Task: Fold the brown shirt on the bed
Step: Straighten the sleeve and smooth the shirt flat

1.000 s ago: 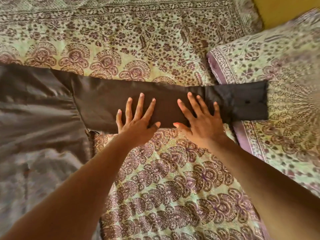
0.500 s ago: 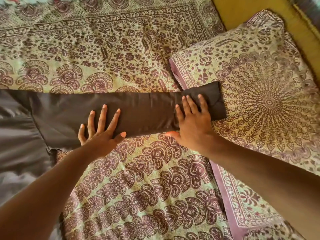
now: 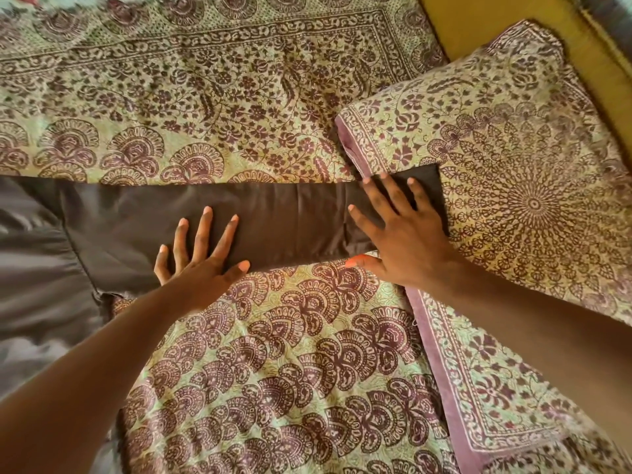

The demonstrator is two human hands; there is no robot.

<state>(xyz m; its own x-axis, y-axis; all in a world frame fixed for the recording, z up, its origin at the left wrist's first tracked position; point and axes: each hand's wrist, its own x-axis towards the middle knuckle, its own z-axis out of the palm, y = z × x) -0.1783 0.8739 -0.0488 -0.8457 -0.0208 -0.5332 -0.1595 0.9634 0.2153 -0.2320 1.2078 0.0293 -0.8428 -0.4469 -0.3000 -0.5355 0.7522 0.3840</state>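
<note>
A bed (image 3: 273,388) fills nearly the whole view, spread with a pale green sheet printed all over in maroon fans and flowers, and a strip of yellow wall (image 3: 513,29) shows at 1 o'clock.

The brown shirt (image 3: 41,268) lies on the bed at 9 o'clock, its body bunched and creased against the left edge of the view. Its sleeve (image 3: 290,217) stretches flat from there straight across the middle toward 3 o'clock, a long dark band with a few faint creases. The far end of the sleeve, the cuff, lies up on the near edge of a pillow (image 3: 513,200).

The left hand (image 3: 201,265) rests palm down on the sleeve near its lower edge, just left of centre, its fingers (image 3: 203,230) straight and spread and pointing toward 12 o'clock; the thumb reaches out toward 3 o'clock at the hem. The right hand (image 3: 407,241) lies flat on the cuff end where sleeve and pillow meet, fingers straight and fanned, with the thumb off the cloth on the sheet just below the sleeve. Neither hand grips the fabric; both press on it with open palms. Both bare forearms run in from the bottom corners.

The pillow, in a matching print with a round mandala and a mauve border, lies at 3 o'clock and extends down toward 5 o'clock.
</note>
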